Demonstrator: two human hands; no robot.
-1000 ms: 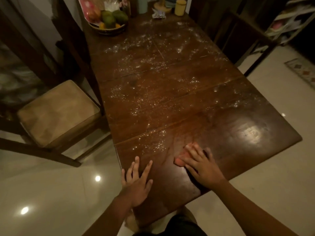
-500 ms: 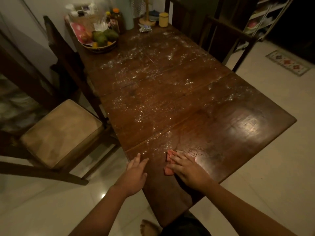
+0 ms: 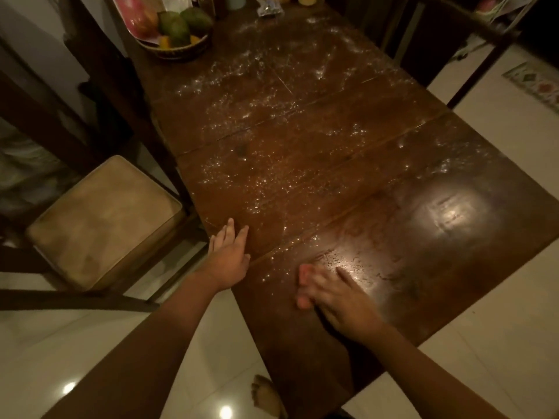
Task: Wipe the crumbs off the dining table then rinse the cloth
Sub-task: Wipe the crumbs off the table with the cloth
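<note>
Flat and straight-fingered, my right grip (image 3: 335, 300) presses down on the bench (image 3: 423, 237) near its close end. My left grip (image 3: 228, 261) lies flat at the bench's left edge, holding nothing. Crumbs (image 3: 257, 176) cover the bench's middle and far end. Under the right fingers sits the pink cloth (image 3: 303, 272), mostly hidden. I judge it soft, light and limp, likely to bunch if pushed by one edge, so I'd press across its centre and pinch a gathered fold to lift it.

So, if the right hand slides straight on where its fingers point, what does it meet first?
The crumbs lying just ahead of the right hand and its cloth. Beyond them perhaps the left hand; blur makes the line uncertain.
</note>
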